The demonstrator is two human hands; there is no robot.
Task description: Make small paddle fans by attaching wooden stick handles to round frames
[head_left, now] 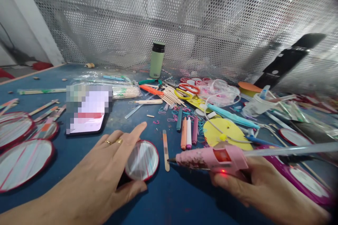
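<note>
My right hand (253,186) grips a pink glue gun (211,158), its nozzle pointing left just above the blue table, near a flat wooden stick (165,145). A clear glue stick (287,149) juts from the gun's back to the right. My left hand (105,172) rests on the left rim of a small round disc with a red edge and stretched threads (142,160); thumb under its near edge, fingers spread over the top left. Two rings sit on the fingers.
A phone (88,110) lies left of centre. Several larger red-rimmed discs (23,161) lie at far left. Markers (188,131), a yellow paper circle (227,131), scissors (186,91), wooden sticks (169,96), a green flask (156,59) and a perforated metal wall (185,13) lie beyond.
</note>
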